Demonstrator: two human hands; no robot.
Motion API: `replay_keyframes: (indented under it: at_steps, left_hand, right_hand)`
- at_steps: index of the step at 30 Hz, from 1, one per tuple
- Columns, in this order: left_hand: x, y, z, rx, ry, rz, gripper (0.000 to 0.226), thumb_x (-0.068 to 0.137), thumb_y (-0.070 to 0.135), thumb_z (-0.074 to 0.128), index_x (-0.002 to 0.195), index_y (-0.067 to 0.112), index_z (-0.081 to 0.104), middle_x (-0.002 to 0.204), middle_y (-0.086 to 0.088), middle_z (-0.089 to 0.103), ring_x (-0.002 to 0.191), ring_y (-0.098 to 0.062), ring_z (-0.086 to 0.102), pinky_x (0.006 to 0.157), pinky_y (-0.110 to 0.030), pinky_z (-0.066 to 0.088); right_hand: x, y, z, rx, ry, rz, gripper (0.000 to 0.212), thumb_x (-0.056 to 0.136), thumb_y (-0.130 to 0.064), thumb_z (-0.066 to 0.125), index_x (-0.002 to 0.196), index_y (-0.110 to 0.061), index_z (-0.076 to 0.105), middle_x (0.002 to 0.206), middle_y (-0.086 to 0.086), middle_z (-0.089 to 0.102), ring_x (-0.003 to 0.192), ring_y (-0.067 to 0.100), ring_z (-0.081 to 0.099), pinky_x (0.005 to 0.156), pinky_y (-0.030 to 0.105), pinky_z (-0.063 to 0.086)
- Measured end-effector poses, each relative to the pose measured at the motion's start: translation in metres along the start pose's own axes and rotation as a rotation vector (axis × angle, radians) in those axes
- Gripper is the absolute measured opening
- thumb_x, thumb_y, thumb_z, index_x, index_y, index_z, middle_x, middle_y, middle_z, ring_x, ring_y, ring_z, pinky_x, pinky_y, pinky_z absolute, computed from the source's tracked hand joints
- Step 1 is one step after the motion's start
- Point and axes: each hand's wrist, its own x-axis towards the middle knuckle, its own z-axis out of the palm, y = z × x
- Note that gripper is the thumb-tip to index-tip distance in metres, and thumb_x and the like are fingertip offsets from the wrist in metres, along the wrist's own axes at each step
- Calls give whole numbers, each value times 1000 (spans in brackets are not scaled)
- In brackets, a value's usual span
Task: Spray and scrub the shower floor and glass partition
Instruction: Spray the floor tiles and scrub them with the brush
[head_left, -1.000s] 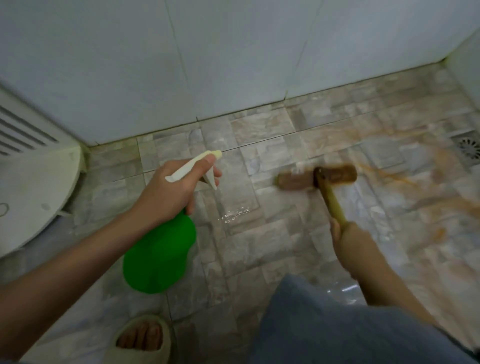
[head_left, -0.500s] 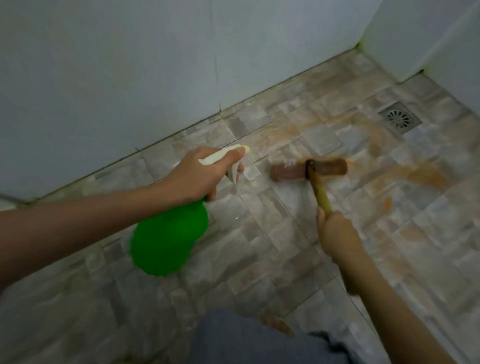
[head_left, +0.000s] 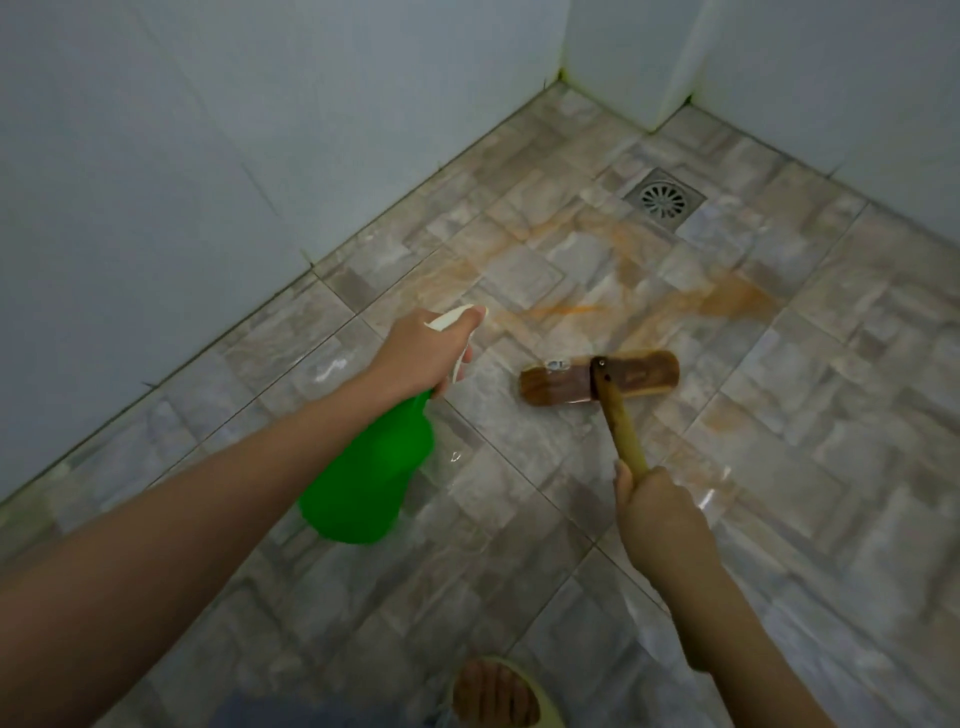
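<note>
A foot (head_left: 493, 696) in a slipper stands at the near edge of the floor (head_left: 831, 467). Just beyond it, the right hand (head_left: 660, 519) is wrapped tight round the handle (head_left: 623, 431), which runs away from it, leaning a little left, to the brush head (head_left: 602, 382). The head sits flat on wet tiles mid-floor, with its long axis crosswise, square to the handle. Left of it, the left hand (head_left: 421, 358) is clamped on the neck of the green bottle (head_left: 369, 478), with the nozzle aimed toward the far corner. The orange stain (head_left: 737, 304) lies just beyond the head, between it and the drain (head_left: 664, 200) by the far right corner. The scrub probably calls for a push forward along the handle's line. The left hand is nearer the stain. No glass partition shows.
</note>
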Motion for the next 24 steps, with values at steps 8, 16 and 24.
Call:
replay_keyframes:
  at_steps: [8, 16, 24]
  left_hand:
    - [8, 10, 4, 16, -65, 13, 52, 96, 54, 54, 75, 10, 73, 80, -11, 78, 35, -15, 52, 48, -25, 46]
    - [12, 30, 12, -66, -148, 18, 54, 93, 59, 55, 89, 10, 75, 86, -8, 79, 43, -20, 53, 48, -28, 48]
    - [10, 48, 11, -84, -99, 104, 75, 71, 80, 52, 102, 16, 76, 98, -17, 77, 37, -15, 54, 52, -32, 48]
  right_hand:
    - [-1, -1, -5, 28, -17, -29, 48, 99, -51, 28, 97, -7, 48, 84, 7, 53, 74, 25, 53, 65, 35, 42]
    - [-2, -10, -16, 38, -22, 39, 50, 100, -49, 29, 103, -5, 52, 78, 5, 53, 71, 25, 57, 69, 40, 51]
    - [60, -15, -59, 100, -24, 104, 50, 101, -45, 30, 101, -3, 57, 72, 6, 51, 63, 24, 54, 66, 39, 51]
